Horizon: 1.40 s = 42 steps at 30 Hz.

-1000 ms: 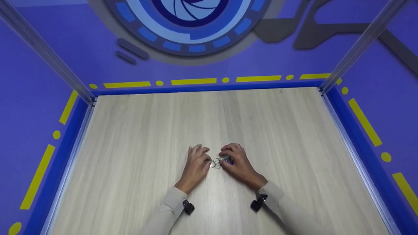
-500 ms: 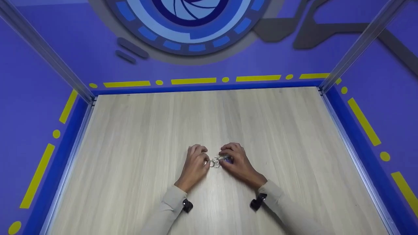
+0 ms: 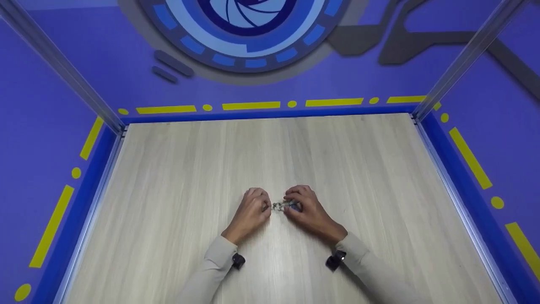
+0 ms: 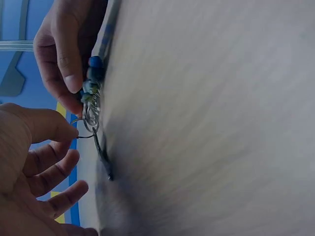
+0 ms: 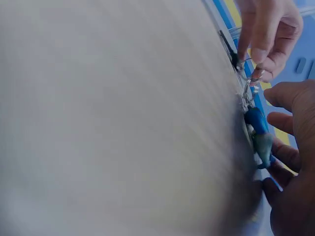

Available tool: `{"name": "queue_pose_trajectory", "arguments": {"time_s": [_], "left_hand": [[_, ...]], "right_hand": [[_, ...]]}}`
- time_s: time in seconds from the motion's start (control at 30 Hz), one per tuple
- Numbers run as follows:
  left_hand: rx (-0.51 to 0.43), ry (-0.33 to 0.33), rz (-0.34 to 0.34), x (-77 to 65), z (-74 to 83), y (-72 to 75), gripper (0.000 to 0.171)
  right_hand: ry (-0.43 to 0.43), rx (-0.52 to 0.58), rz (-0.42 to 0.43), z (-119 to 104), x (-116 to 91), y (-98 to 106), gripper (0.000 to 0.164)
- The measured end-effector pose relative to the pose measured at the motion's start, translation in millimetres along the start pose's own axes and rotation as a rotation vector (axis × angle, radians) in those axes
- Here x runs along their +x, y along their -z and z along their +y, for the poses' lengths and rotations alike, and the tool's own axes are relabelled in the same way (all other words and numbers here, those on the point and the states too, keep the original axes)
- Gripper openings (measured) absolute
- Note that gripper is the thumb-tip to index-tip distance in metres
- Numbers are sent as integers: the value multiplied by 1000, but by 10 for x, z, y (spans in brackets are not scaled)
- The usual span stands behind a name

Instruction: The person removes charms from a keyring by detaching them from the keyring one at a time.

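A keychain with silver metal rings and a blue-and-teal charm lies low over the wooden table between the hands. In the left wrist view, my left hand pinches a thin wire ring between thumb and forefinger, its other fingers loosely bent. From the linked rings a slim dark key-like piece hangs down and away. My right hand holds the charm end, thumb on the near side and fingers curled over it. The charm is partly hidden by that hand in the head view.
The pale wood-grain table spreads around both hands. Blue panels with yellow marks enclose its back and sides, with metal posts in the back corners. A black wrist camera sits on the left sleeve, another on the right.
The left fingers have curled in more, and the left wrist has shifted slightly left. The rings between the hands have turned and sit a little farther from me. The right hand is almost still.
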<state>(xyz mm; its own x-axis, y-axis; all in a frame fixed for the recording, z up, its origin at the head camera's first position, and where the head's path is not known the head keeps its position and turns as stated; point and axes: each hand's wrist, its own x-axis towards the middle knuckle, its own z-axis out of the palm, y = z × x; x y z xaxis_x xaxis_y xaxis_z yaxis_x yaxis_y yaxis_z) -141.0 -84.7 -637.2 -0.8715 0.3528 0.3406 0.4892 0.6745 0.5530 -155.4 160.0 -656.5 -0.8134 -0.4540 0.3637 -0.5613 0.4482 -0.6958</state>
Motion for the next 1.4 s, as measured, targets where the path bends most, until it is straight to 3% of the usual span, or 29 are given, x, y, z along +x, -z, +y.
{"name": "queue_pose_trajectory", "arguments": {"time_s": [0.17,0.33,0.83,0.97,1.13,1.4], "left_hand": [[-72,80,-85,37,140,169,11],[-134,87,-125,52,209,248,12],[-251,18,-96,101,326,303,16],[-288,-15,-81,116,346,305,18],[-344,-23,-78,123,349,300,17],[-418,-15,-69,101,320,271,13]], "right_hand": [[55,3,-29,-49,-3,21,26],[105,12,-26,-117,7,48,24],[158,49,-45,-167,95,100,12],[152,64,-53,-161,103,96,16],[111,124,-120,-127,124,121,30],[45,279,-221,-43,122,162,32]]}}
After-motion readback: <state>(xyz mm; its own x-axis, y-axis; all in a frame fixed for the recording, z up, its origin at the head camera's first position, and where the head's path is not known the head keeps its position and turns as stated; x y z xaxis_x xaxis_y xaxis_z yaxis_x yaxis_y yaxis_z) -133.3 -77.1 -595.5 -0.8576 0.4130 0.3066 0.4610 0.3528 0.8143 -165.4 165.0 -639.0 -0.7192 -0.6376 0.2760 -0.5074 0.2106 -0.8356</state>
